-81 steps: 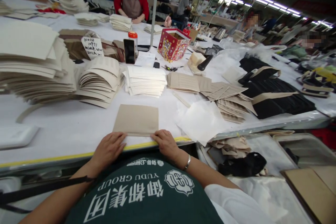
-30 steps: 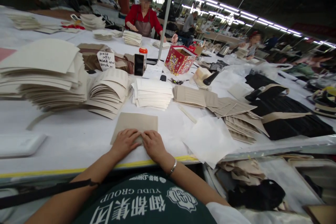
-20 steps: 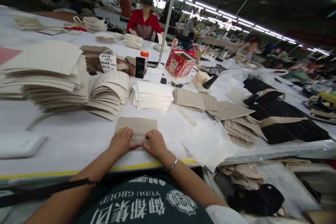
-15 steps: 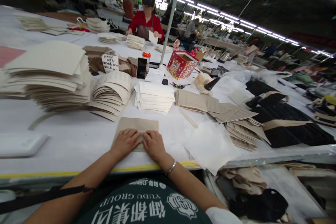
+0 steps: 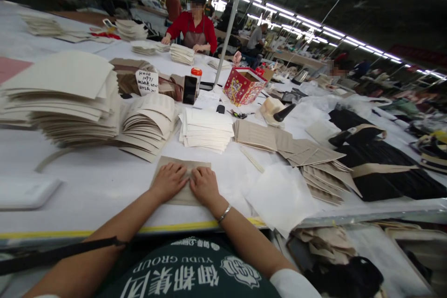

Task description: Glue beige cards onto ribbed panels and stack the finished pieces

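A flat beige fabric panel (image 5: 185,199) lies on the white table in front of me. My left hand (image 5: 169,181) rests palm-down on its left half, fingers laid out over the fabric. Over the right half lies my right hand (image 5: 205,187), also flat, a metal bracelet on its wrist. The thumbs and inner fingers almost meet at the panel's middle. Neither hand is closed round anything. Just beyond the panel stand a stack of white pieces (image 5: 206,129) and a curved stack of cream pieces (image 5: 150,123).
A tall stack of cream sheets (image 5: 66,84) stands at left. Beige pieces (image 5: 256,136) lie to the right, near a white sheet (image 5: 279,195) overhanging the table edge. A red box (image 5: 244,86), a phone (image 5: 189,89) and a pole (image 5: 232,23) stand farther back. Across the table, a person in red (image 5: 195,28) handles stacks.
Both hands have slid slightly away from me over the panel, covering more of its far part. The co-worker in red no longer holds up a light sheet; their hands are lower.
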Demonstrator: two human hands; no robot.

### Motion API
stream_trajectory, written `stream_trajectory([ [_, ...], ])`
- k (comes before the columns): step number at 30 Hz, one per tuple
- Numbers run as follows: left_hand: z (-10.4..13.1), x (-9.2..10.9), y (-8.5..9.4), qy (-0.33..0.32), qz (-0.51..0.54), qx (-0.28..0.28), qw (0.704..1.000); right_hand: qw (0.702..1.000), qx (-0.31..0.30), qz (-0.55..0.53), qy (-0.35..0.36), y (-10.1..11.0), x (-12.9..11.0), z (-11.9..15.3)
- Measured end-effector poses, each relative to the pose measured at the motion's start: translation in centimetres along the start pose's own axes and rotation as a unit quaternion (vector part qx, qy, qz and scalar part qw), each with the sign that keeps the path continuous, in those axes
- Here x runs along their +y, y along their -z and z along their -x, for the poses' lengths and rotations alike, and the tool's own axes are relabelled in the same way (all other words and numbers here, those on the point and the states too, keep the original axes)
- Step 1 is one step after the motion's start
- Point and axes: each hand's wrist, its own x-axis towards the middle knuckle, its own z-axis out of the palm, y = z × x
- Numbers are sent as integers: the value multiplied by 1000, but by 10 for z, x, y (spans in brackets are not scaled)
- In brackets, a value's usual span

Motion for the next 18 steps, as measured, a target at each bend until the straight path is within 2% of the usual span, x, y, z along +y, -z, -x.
stream_trajectory([
  [5, -3, -12, 6, 121, -60, 15, 991, 998, -12, 32, -56, 4, 9, -8],
  [7, -5, -12, 5, 106, -48, 29, 993, 999, -7, 17, -38, 4, 10, -12],
  [9, -10, -8, 1, 44, -15, 32, 998, 1000, 1, -7, -4, 1, 8, -17],
  [11, -14, -4, -3, 11, 5, 21, 1000, 1000, 5, -22, 10, -3, 5, -21],
  [14, -17, -6, -6, 28, 4, 19, 999, 1000, 5, -15, -11, -6, 7, -27],
  [18, -6, -25, -11, 34, 3, 31, 999, 999, -5, 7, -31, -2, 19, -26],
])
